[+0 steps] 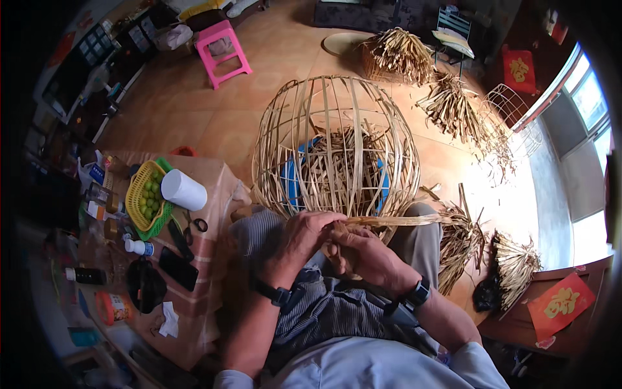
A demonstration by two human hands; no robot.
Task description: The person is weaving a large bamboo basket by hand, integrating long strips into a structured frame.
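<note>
Along the counter's (pixel 214 194) left edge I saw small labelled bottles (pixel 137 247) and a green fruit basket (pixel 148 200). Both grips, left (pixel 304 235) and right (pixel 363 254), clenched a bamboo strip (pixel 395 221) at the round frame's (pixel 335 146) lower rim; open floor (pixel 214 117) lay beyond.

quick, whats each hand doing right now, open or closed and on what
Left hand: closed on the lower rim of the round bamboo frame.
Right hand: closed on a bamboo strip at the frame's rim.

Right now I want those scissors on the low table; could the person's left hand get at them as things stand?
Probably not at once: the left hand is gripping the bamboo frame, though the scissors lie uncovered on the table at that side.
</note>
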